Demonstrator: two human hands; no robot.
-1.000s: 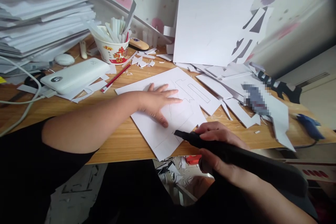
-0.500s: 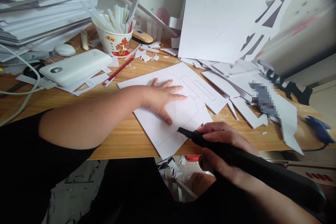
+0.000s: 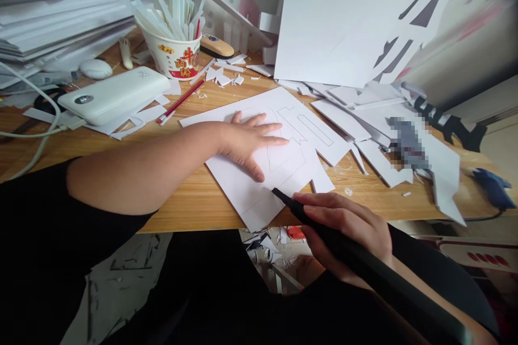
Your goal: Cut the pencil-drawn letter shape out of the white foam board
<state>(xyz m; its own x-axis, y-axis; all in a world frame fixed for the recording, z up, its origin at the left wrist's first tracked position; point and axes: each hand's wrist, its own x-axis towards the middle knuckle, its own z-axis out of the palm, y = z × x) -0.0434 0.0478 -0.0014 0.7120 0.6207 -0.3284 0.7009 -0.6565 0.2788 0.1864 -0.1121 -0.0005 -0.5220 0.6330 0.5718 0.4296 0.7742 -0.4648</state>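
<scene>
My left hand [image 3: 247, 143] lies flat with fingers spread on a white sheet [image 3: 267, 172] that bears pencilled outlines and hangs a little over the wooden desk's front edge [image 3: 194, 215]. My right hand [image 3: 343, 226] is closed around a long black cutting tool [image 3: 324, 226]. The tool's tip touches the sheet near its lower edge, just right of my left thumb.
A white power bank [image 3: 113, 94] with a cable lies at the left. Behind it stand a paper cup [image 3: 176, 56] full of white strips, a red pencil [image 3: 180, 101] and a stack of white boards [image 3: 60, 5]. Cut scraps [image 3: 376, 135] pile up at the right, where a blue tool [image 3: 491, 186] also lies.
The tool's tip has moved left and up along the sheet's lower edge and my right hand has turned with it. My left hand stays pressed on the sheet. The view has tilted slightly.
</scene>
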